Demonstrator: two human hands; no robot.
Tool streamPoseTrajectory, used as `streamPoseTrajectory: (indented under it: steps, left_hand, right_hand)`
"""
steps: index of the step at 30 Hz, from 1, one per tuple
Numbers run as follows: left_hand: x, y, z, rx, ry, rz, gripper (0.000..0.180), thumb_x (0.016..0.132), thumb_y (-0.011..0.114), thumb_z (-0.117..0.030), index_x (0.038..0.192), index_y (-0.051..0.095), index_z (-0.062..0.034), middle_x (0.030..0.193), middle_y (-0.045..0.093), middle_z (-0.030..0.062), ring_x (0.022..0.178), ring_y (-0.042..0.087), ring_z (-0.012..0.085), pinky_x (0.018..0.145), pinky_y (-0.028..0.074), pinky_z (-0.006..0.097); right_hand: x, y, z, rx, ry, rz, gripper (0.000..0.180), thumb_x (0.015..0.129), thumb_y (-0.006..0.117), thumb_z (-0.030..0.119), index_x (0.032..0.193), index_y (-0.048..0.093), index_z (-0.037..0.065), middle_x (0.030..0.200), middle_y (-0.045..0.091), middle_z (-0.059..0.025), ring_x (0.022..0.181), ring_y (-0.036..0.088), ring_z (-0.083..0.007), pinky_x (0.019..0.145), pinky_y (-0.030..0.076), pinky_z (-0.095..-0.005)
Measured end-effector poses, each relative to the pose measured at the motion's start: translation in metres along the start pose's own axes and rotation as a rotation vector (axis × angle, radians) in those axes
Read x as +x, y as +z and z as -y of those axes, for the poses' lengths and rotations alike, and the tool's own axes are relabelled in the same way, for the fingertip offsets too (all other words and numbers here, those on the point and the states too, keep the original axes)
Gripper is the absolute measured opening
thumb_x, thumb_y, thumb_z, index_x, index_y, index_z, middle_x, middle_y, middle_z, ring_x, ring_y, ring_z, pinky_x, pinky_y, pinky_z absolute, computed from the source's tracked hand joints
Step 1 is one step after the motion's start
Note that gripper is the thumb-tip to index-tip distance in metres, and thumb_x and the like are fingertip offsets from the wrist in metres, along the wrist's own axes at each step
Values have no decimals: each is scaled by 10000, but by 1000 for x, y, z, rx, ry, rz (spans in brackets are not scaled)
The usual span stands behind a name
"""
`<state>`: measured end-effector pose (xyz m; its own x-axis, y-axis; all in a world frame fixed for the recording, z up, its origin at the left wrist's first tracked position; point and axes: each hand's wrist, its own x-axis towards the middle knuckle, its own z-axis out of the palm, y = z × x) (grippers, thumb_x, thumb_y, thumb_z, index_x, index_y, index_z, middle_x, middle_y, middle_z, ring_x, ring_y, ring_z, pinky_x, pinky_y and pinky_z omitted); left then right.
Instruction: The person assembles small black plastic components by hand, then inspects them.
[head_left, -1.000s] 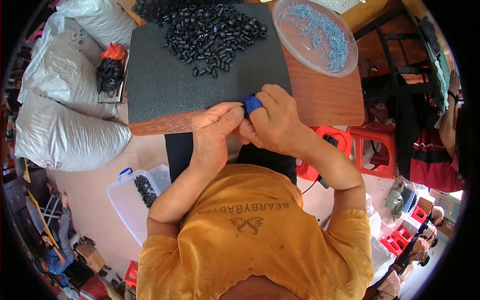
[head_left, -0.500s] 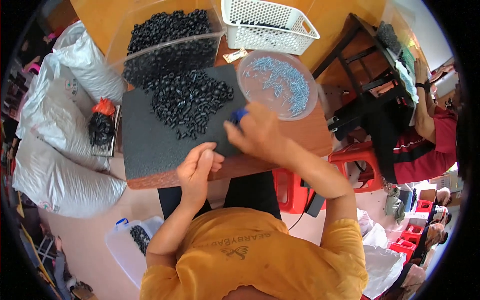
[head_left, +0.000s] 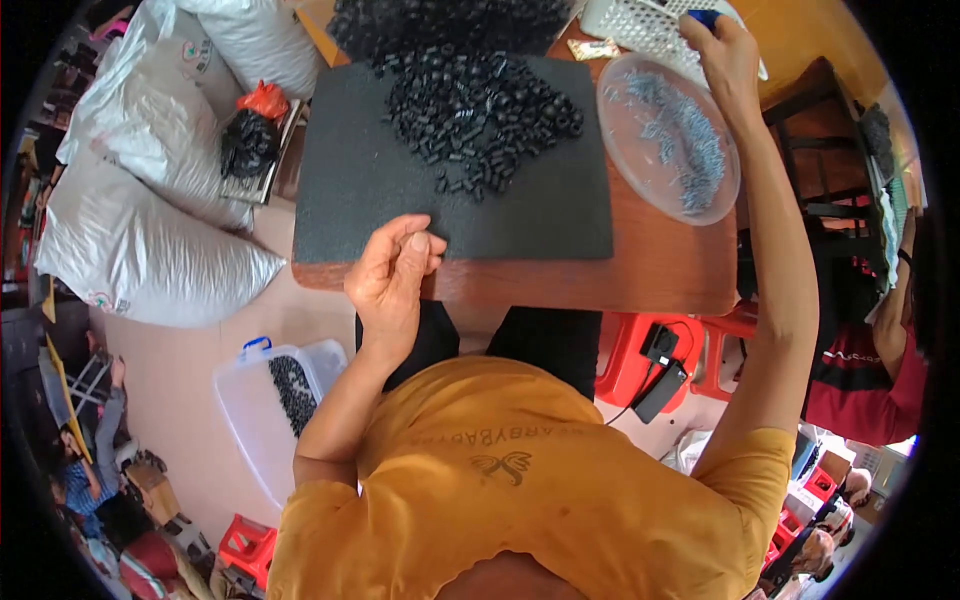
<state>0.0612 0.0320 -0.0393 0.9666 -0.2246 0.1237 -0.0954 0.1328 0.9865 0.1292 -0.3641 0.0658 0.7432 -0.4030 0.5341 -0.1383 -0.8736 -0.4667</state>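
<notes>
The right hand (head_left: 728, 60) stretches far over the one white basket (head_left: 650, 25), its grip clamped on one small blue piece (head_left: 704, 17) held above the basket's rim. The left hand (head_left: 392, 275) rests at the near edge of the single black mat (head_left: 400, 190) on the table (head_left: 650, 270), fingers curled together on nothing I can see. One heap of black parts (head_left: 470, 110), too many to count, lies on the mat beside one clear dish of small blue-grey pieces (head_left: 668, 135).

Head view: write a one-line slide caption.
Right hand holds a blue piece over the white basket; left hand rests at the black mat.
</notes>
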Motion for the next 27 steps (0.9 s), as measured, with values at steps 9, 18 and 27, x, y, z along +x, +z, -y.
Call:
streamPoseTrajectory:
  steps: [9, 18, 27]
  left_hand:
    - [-30, -12, 5, -41, -23, 65, 192, 951, 586, -53, 1102, 625, 60, 857, 678, 94, 736, 609, 98, 685, 510, 212]
    - [-71, -35, -4, 83, -78, 17, 202, 945, 608, -95, 1077, 637, 55, 826, 679, 107, 694, 607, 113, 654, 508, 224]
    - [-123, -26, 0, 111, -413, 40, 159, 950, 597, -90, 1044, 645, 29, 806, 676, 83, 653, 582, 93, 640, 498, 223]
  right_hand:
    - [-177, 7, 52, 316, -269, 254, 214, 790, 731, 110, 738, 570, -21, 671, 534, -177, 597, 543, -327, 543, 423, -384]
    - [-214, 3, 59, 373, -228, 259, 204, 819, 705, 141, 759, 588, -14, 695, 557, -193, 636, 557, -370, 574, 437, -402]
    - [-226, 21, 41, 546, -21, 249, 170, 836, 704, 159, 868, 676, -6, 692, 621, -150, 591, 560, -222, 581, 461, -335]
